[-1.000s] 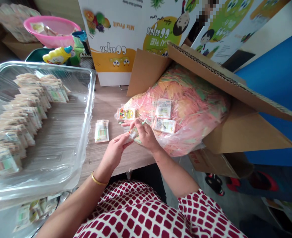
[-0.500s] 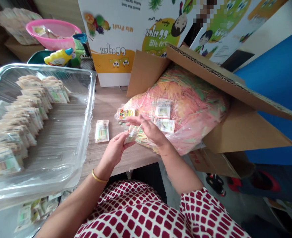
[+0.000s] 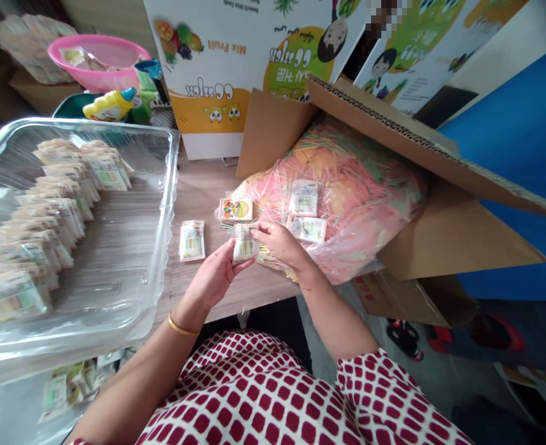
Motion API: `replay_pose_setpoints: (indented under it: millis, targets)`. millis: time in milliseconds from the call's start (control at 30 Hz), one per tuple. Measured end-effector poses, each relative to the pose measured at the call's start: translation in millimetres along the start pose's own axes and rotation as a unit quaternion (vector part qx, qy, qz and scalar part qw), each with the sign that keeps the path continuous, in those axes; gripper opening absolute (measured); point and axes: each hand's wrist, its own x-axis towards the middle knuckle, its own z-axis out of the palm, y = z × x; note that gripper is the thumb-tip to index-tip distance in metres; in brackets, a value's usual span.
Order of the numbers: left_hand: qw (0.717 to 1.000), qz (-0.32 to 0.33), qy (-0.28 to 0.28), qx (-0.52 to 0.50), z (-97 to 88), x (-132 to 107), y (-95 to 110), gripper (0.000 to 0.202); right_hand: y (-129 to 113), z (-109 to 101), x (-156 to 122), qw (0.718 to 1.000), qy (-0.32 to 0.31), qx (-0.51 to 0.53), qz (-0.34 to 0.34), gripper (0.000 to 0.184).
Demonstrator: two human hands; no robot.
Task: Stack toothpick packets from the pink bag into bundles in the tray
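Note:
A small clear candy packet [image 3: 245,245] with coloured sticks inside is held between both hands above the table. My left hand [image 3: 217,269] grips its left and lower side. The fingers of my right hand [image 3: 277,244] pinch its upper right corner. Just left of them lies another packet [image 3: 192,241] on the table. Behind my hands sits a stack of printed cards [image 3: 236,210]. Two more packets, one upper [image 3: 304,198] and one lower [image 3: 310,228], rest on a large plastic bag [image 3: 356,185] full of thin pink, yellow and green sticks.
A clear plastic tray [image 3: 119,296] on the left holds rows of packets. The bag spills from an open cardboard box [image 3: 462,241]. Behind stand a printed carton [image 3: 208,145], a pink basin [image 3: 115,79] and a yellow bottle [image 3: 109,106]. More packets [image 3: 75,386] lie below the tray.
The packet has turned from a tilt to face up more squarely. My right hand has come down from above it, its fingers closing on the packet's upper corner.

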Motion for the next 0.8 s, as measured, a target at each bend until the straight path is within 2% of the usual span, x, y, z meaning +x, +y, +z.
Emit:
replay_pose_setpoints:
  millis: [133, 267, 433, 533, 600, 667, 767, 800]
  targets:
    - [0.997, 0.025, 0.018, 0.071, -3.6, -3.5, -1.5, 0.036, -4.0, -0.8, -1.3, 0.996, -0.02, 0.091, -0.009, 0.032]
    - [0.991, 0.03, 0.022, 0.128, -9.3, -6.1, -0.9, 0.039, -8.1, -3.3, -0.6, 0.996, -0.064, 0.064, 0.004, 0.028]
    - [0.995, 0.017, 0.003, 0.093, -13.5, -10.9, 1.7, 0.036, -5.0, 1.3, 4.3, 0.995, -0.061, 0.08, 0.006, 0.019]
    - [0.992, 0.042, 0.006, 0.118, -19.3, -12.8, -0.4, 0.037, -2.2, 4.4, 6.0, 0.995, -0.068, 0.073, 0.001, 0.02]
    - [0.978, 0.091, 0.034, 0.184, -27.5, -15.7, -3.6, 0.038, -0.9, 6.5, 8.8, 0.997, -0.051, 0.055, 0.006, 0.02]
    - [0.933, 0.181, 0.104, 0.293, -40.1, -22.1, -8.3, 0.035, 0.3, 11.6, 15.5, 0.999, -0.011, 0.043, 0.018, 0.02]
    - [0.798, 0.315, 0.231, 0.46, -62.9, -38.0, -17.4, 0.023, 2.2, 32.4, 34.5, 0.999, 0.027, 0.023, 0.032, 0.017]
    - [0.758, 0.337, 0.238, 0.505, -69.7, -43.8, -20.8, 0.021, 2.7, 43.6, 42.3, 0.999, 0.016, 0.012, 0.035, 0.014]
